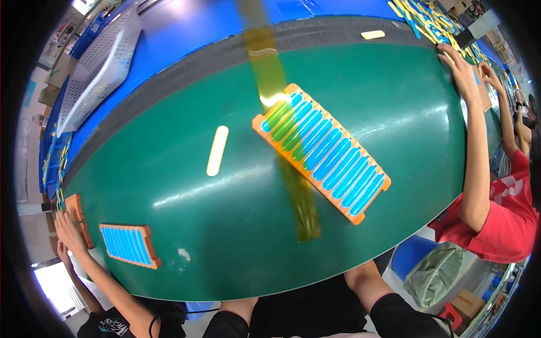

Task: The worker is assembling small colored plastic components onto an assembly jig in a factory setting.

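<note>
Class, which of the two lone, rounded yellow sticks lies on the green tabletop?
The rounded yellow stick left of the central orange tray; the other yellow stick lies on the dark grey border.

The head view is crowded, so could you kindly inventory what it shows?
Table: one, green, centre.
Central slotted tray: one, orange, right of centre.
Slotted strips: many, blue, in that tray.
Left tray: one, orange with blue strips, lower left.
Loose strips: two, yellow, mid left and far edge.
Translucent band: one, yellow, crossing central slotted tray.
Strip pile: one, yellow and blue, upper right.
Perforated basket: one, grey, upper left.
Bag: one, green, lower right.
Nearest co-workers: two, red and dark shirts, right and left.
Own arms: two, black sleeves, lower edge; hands hidden.
</note>
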`<state>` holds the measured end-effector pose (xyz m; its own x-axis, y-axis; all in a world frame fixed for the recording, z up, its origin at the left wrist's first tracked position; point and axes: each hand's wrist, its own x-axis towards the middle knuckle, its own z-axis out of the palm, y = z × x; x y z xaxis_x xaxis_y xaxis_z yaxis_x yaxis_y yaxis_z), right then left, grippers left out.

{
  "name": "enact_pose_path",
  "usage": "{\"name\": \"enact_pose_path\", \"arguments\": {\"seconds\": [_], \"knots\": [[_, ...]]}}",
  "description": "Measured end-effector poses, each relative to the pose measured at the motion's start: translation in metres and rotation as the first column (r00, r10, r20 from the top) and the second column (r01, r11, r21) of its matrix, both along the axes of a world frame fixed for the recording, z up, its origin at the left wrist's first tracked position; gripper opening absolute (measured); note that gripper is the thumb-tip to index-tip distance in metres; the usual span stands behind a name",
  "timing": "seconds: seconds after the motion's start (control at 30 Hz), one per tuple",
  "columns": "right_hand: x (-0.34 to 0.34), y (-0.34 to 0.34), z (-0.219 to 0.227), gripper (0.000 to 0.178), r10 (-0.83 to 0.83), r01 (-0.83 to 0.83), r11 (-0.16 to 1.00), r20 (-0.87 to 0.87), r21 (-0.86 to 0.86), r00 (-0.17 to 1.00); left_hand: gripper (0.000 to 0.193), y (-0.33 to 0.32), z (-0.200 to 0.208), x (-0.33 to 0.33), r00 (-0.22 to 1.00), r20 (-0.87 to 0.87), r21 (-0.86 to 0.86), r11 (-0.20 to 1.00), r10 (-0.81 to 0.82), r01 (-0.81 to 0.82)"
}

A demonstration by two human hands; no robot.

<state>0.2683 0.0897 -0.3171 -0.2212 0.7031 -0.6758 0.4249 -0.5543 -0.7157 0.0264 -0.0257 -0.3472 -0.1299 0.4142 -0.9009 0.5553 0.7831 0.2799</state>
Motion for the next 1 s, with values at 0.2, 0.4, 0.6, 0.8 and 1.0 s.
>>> {"name": "enact_pose_path", "arguments": {"seconds": [0.2,0.4,0.6,0.8,1.0], "knots": [[0.006,0.018,-0.013,0.016,0.091,-0.091,0.986,0.004,0.139,0.996,0.076,0.029,-0.015,0.004,0.990,0.072,-0.104,0.986,-0.123,0.130],[0.001,0.047,-0.018,0.018,0.219,-0.219,0.928,0.034,0.301,0.975,0.074,0.064,-0.023,0.005,0.968,0.158,-0.168,0.961,-0.196,0.222],[0.013,0.059,-0.015,0.019,0.314,-0.325,0.838,0.101,0.438,0.944,0.073,0.109,0.011,0.027,0.920,0.271,-0.217,0.913,-0.283,0.345],[0.010,0.019,0.027,0.021,0.417,-0.415,0.725,0.130,0.550,0.900,0.071,0.052,-0.011,0.036,0.874,0.358,-0.292,0.849,-0.330,0.440],[0.027,-0.013,0.084,0.023,0.483,-0.500,0.548,0.234,0.671,0.844,0.070,0.024,0.016,0.067,0.796,0.455,-0.276,0.786,-0.400,0.553]]}}
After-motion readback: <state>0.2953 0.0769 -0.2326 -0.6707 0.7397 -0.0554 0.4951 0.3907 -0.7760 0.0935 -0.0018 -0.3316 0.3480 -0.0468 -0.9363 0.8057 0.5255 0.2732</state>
